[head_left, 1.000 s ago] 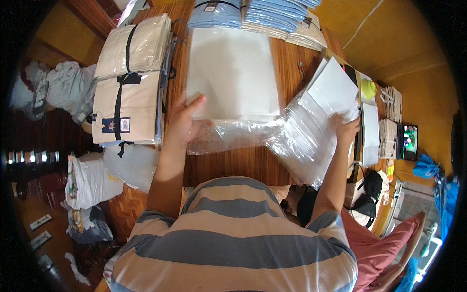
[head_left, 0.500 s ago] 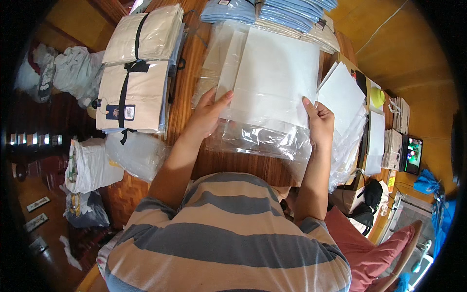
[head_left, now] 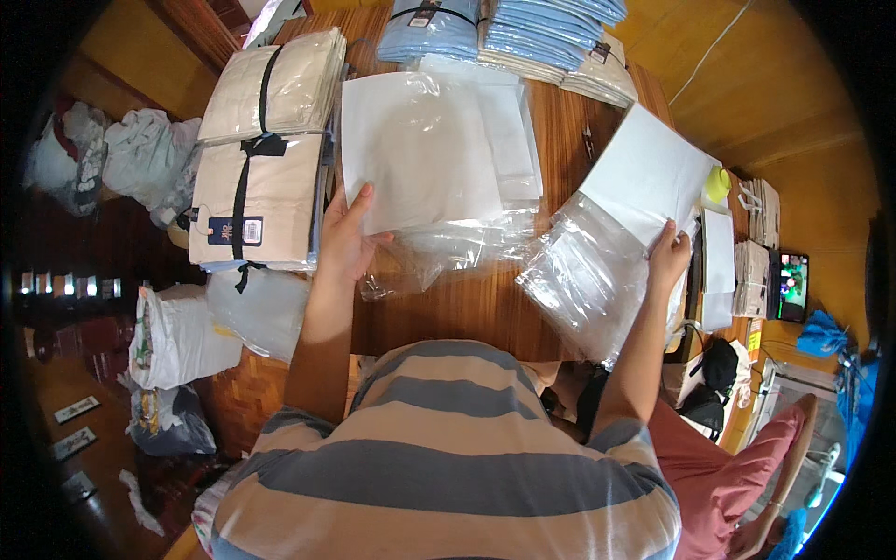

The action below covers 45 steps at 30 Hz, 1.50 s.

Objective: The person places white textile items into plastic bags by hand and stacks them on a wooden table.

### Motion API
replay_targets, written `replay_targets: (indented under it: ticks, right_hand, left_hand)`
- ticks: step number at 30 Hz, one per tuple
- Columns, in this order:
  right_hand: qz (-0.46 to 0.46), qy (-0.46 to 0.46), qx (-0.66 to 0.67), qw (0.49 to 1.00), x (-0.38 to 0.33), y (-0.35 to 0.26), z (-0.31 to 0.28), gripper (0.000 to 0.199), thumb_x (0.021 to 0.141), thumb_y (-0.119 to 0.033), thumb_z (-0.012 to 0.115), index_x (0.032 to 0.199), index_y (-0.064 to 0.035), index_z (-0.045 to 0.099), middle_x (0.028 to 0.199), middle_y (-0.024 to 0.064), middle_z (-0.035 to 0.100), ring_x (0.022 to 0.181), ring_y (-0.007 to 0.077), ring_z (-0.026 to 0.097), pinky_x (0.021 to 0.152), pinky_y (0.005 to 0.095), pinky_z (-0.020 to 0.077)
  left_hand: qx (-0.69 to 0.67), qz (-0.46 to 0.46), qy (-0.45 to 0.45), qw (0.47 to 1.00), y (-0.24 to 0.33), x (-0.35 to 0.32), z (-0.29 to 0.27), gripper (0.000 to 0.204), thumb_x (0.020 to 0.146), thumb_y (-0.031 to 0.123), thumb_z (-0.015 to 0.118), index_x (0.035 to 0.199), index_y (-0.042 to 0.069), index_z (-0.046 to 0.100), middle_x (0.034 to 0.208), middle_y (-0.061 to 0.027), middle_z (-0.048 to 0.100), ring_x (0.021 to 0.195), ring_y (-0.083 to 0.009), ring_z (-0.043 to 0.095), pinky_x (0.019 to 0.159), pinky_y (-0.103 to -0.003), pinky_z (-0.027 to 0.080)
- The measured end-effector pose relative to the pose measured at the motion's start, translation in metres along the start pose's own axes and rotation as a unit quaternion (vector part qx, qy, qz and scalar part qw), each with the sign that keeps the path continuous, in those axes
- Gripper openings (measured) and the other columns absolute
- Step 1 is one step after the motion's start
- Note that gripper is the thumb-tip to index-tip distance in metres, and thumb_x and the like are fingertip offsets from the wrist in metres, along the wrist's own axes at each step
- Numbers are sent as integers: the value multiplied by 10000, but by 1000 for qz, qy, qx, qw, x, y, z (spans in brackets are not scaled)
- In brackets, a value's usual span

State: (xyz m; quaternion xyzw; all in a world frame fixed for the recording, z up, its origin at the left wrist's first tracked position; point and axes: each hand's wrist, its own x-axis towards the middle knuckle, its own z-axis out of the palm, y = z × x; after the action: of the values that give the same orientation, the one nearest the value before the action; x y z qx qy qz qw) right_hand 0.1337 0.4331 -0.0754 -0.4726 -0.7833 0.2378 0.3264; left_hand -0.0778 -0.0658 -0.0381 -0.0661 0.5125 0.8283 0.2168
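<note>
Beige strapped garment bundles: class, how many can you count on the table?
2. One beige bundle lies at the far left of the table; the second beige bundle, with a hanging tag, lies just nearer, beside the left hand. More may lie hidden underneath.

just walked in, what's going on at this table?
A person in a striped shirt stands at a wooden table. The left hand holds the lower left corner of a white sheet in a clear plastic bag lying on the table. The right hand grips another white sheet above a stack of clear bags. Tied beige bundles and blue folded stacks sit around.
</note>
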Motion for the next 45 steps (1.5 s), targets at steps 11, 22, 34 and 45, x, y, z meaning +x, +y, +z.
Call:
replay_targets:
  ticks: [11, 22, 34, 45]
  right_hand:
    - [71, -277, 333, 898, -94, -142, -8, 588, 936, -419, 683, 1235, 84, 623, 1073, 183, 700, 935, 225, 655, 798, 340, 513]
    - [11, -107, 169, 980, -17, -79, -13, 269, 925, -202, 715, 958, 63, 684, 685, 12, 624, 604, 68, 527, 521, 262, 412]
    - [-232, 78, -166, 955, -20, -9, -2, 536, 841, -236, 755, 1240, 70, 571, 1191, 233, 625, 1134, 381, 590, 1004, 415, 469]
    - [-107, -267, 131, 949, -113, -169, 150, 569, 828, -331, 781, 1209, 65, 632, 1043, 255, 706, 959, 322, 707, 842, 397, 554]
  left_hand:
    - [-78, -14, -89, 993, -16, -5, 10, 484, 972, 253, 659, 1392, 82, 491, 1256, -74, 616, 1031, -200, 655, 729, -323, 558]
    - [411, 232, 27, 881, -27, 24, 18, 401, 909, 333, 733, 1167, 38, 645, 963, -110, 725, 856, -187, 695, 681, -317, 554]
    - [617, 131, 45, 775, -28, 119, 39, 436, 784, 364, 792, 1035, 24, 688, 980, -143, 731, 841, -338, 706, 772, -442, 538]
    - [578, 258, 55, 772, -34, 148, 28, 445, 817, 254, 761, 1140, -21, 626, 1146, -231, 650, 1107, -369, 614, 967, -425, 477]
